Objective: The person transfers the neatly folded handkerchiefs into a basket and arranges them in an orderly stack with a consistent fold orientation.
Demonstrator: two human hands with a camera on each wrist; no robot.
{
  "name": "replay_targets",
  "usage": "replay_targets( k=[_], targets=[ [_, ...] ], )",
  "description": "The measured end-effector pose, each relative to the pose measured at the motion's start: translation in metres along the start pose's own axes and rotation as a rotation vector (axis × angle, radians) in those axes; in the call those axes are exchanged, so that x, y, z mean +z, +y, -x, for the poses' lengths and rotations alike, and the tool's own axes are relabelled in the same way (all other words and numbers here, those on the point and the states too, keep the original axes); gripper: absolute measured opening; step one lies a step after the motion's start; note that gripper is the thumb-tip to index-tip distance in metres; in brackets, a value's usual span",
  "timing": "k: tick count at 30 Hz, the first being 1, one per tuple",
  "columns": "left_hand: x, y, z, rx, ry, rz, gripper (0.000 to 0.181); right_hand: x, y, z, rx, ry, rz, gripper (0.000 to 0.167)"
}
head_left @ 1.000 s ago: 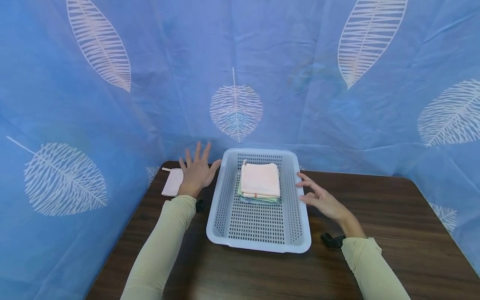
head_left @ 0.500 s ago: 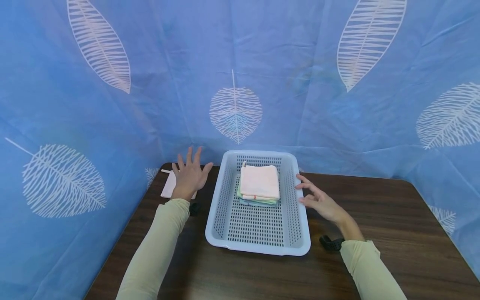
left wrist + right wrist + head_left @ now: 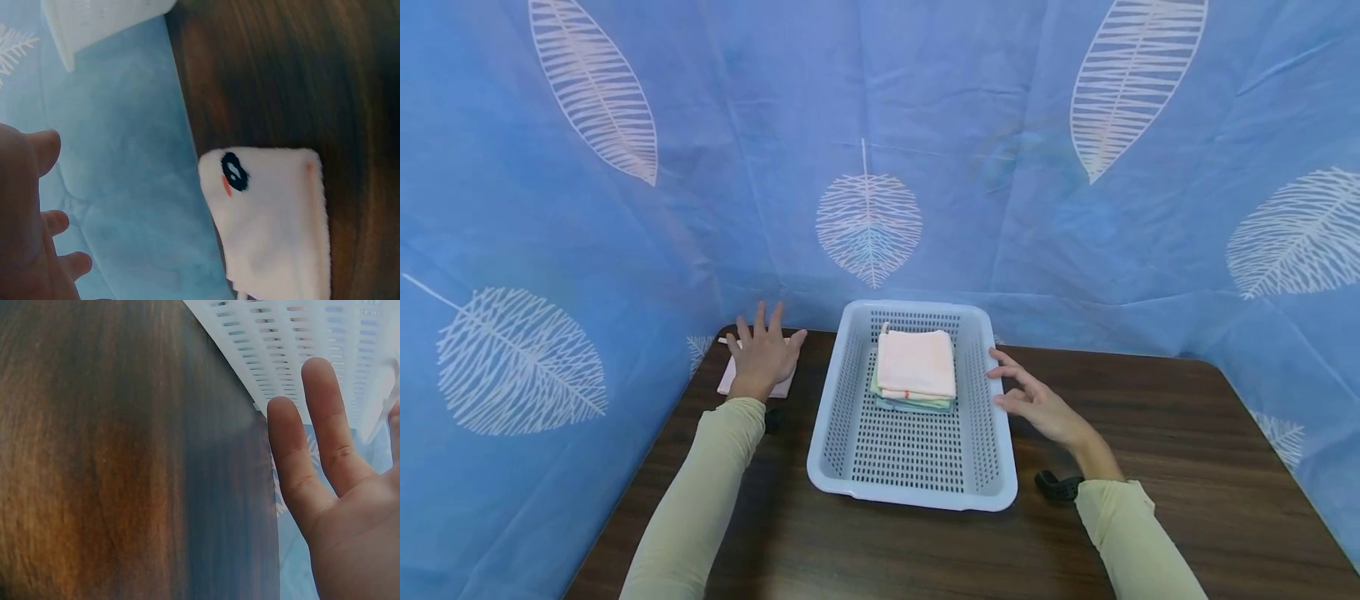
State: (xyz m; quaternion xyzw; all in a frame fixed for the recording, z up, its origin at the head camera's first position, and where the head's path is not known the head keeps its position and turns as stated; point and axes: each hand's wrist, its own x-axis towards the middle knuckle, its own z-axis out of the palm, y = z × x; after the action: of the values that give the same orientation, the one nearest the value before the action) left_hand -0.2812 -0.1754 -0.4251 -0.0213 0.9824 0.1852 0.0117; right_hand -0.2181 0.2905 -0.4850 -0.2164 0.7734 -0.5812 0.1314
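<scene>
My left hand, fingers spread, hovers over a small folded pink towel at the table's far left corner. An eye-like dark patch and a hanging loop show on that towel in the left wrist view; the hand covers part of it in the head view. A pale blue perforated plastic basket stands mid-table. Inside, toward its back, sits a stack of folded towels, pink on top with green and blue edges below. My right hand is at the basket's right rim, fingers extended and slightly bent; whether they touch it I cannot tell.
The dark wooden table reaches out on both sides of the basket. A blue curtain with white leaf prints hangs close behind the table's back edge and along its left side. Dark bands sit at both wrists.
My left hand has moved left and slightly down in the head view, from beside the basket to over the pink towel. The right hand stays at the basket's rim.
</scene>
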Motion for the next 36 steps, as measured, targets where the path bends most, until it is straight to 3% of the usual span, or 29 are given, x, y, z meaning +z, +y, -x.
replay_targets(
  k=[10, 23, 36],
  targets=[
    [0.009, -0.023, -0.007, -0.078, -0.017, -0.026, 0.075, 0.000, 0.001, 0.001, -0.002, 0.007, -0.013, 0.043],
    [0.015, -0.052, -0.005, -0.132, -0.032, 0.012, 0.075, -0.002, 0.002, 0.005, 0.016, -0.003, -0.023, 0.042],
    [0.017, -0.064, -0.004, -0.185, -0.016, 0.026, 0.074, 0.000, -0.002, 0.001, 0.005, -0.012, -0.018, 0.043]
  ],
)
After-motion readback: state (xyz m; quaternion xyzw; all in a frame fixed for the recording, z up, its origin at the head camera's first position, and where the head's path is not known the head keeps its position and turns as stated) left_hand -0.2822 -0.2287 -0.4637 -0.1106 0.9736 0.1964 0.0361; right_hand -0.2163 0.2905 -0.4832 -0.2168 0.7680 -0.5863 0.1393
